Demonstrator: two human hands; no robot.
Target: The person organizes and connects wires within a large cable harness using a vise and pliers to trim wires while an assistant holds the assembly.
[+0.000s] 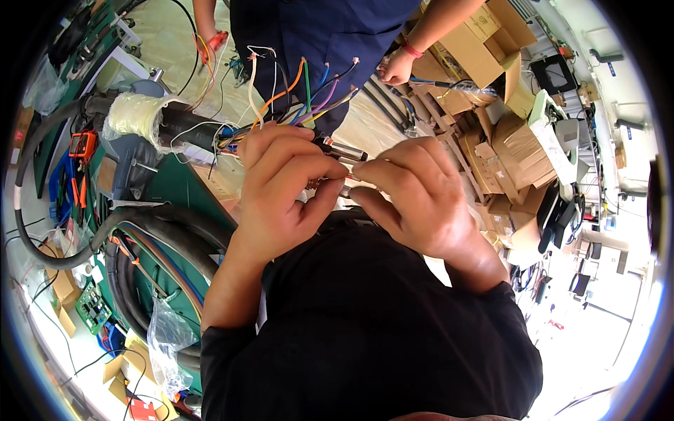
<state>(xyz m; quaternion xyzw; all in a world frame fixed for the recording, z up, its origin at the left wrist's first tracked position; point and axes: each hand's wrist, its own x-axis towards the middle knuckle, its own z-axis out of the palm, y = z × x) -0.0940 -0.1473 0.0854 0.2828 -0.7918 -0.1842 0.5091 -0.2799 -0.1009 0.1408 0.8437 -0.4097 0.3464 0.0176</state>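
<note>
The fingers hide most of the small metal connector.

Bright daylight floods the scene, washing the right edge to near-white glare. Fisheye distortion bends the rim, ringed by dark vignette; central detail stays sharp, shadows soft.

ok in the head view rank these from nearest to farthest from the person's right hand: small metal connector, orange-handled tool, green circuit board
1. small metal connector: at the fingers of the right hand, just upper left of it.
2. orange-handled tool: far left on the green bench.
3. green circuit board: lower left, slightly farther than the tool.
</note>
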